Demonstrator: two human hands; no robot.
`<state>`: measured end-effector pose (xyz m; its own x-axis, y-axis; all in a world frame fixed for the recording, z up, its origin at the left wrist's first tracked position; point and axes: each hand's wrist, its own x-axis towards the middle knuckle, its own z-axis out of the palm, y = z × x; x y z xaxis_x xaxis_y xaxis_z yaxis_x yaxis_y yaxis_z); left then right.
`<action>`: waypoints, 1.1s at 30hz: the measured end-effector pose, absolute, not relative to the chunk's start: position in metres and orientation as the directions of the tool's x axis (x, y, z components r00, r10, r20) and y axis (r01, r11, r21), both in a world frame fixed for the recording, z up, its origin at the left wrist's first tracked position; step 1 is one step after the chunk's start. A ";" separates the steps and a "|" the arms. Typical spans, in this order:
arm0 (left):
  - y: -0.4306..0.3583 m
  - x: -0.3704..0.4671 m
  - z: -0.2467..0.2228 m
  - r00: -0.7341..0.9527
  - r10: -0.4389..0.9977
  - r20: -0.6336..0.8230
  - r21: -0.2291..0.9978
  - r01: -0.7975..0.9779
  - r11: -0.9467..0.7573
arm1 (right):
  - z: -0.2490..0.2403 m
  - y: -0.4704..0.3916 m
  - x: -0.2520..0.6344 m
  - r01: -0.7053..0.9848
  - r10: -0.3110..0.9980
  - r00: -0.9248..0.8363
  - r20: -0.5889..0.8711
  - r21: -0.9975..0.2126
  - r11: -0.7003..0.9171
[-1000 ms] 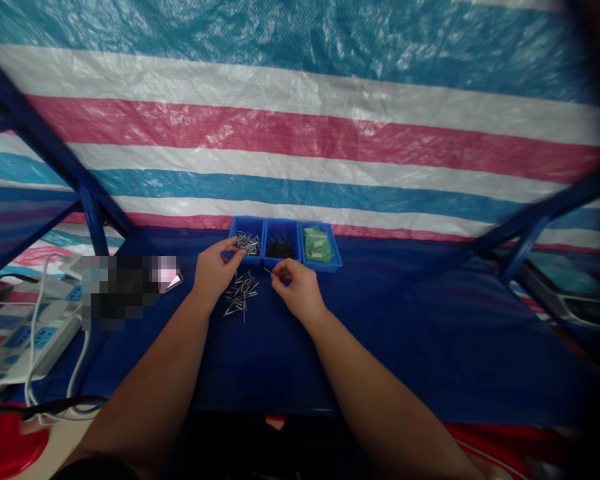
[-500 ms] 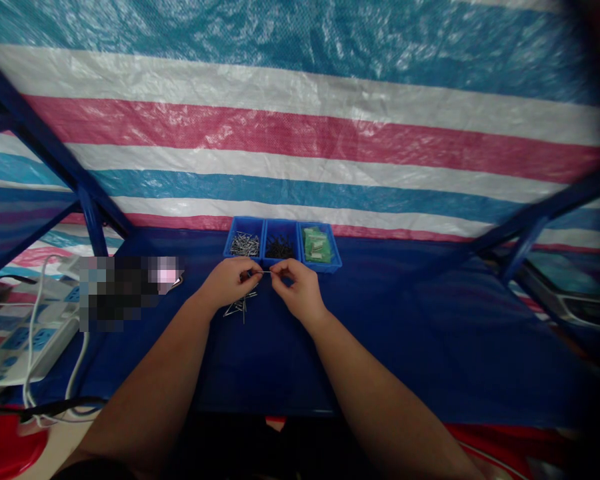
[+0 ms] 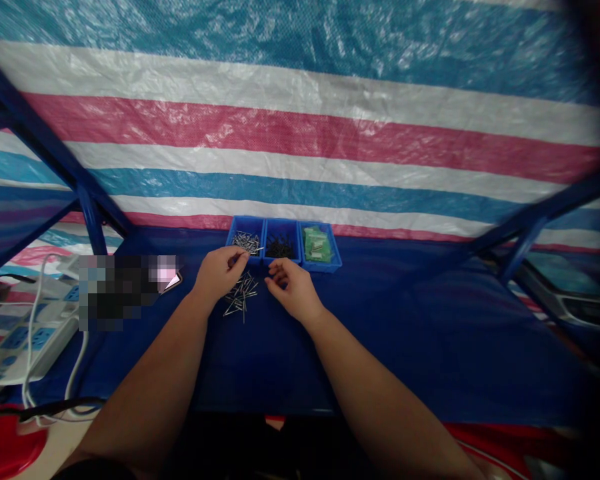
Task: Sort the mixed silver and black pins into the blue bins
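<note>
My left hand point(image 3: 223, 272) pinches a thin metal pin point(image 3: 255, 249) at the front edge of the left blue bin point(image 3: 247, 243), which holds many silvery pins. Below its fingers, a loose pile of metal pins point(image 3: 241, 295) lies on the blue table. My right hand point(image 3: 290, 285) is just in front of the middle bin of dark small pieces point(image 3: 280, 247), fingers curled but apart, with nothing visible between them. Green packets point(image 3: 317, 245) fill the right bin.
Power strips point(image 3: 35, 347) with white cables lie at the left of the blue table point(image 3: 405, 347), beside a pixelated area and a phone edge. Blue metal frame bars point(image 3: 93, 220) rise at both sides. A striped tarp point(image 3: 305, 133) hangs behind.
My hands have moved apart; the left went up and left to the pin bin. My right fingers have let go of the thin piece and opened. More of the pin pile shows.
</note>
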<state>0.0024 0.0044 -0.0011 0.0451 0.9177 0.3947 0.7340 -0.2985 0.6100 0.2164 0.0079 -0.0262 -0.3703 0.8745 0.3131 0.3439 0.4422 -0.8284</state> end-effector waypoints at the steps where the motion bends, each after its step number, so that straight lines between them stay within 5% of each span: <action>1: 0.005 0.001 -0.003 0.000 0.920 0.392 0.609 0.749 -0.259 | -0.026 0.008 0.217 0.384 0.850 -0.421 0.316 -0.787 0.482; 8: 0.008 -0.003 -0.010 -0.102 0.929 0.357 0.611 0.777 -0.149 | -0.028 0.005 0.210 0.466 0.698 -0.641 0.320 -0.560 0.685; 24: 0.004 0.004 -0.003 0.073 0.931 0.358 0.615 0.732 -0.294 | -0.027 0.009 0.207 0.621 0.742 -0.629 0.231 -0.424 0.659; 33: -0.001 0.009 0.003 0.380 0.887 0.261 0.615 0.643 -0.456 | -0.019 0.008 0.216 0.576 0.796 -0.479 0.369 -0.552 0.603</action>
<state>0.0086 -0.0010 0.0027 0.3799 0.8874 0.2610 0.6429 -0.4562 0.6153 0.2162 0.0076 -0.0190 -0.4787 0.7964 0.3695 0.5764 0.6025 -0.5520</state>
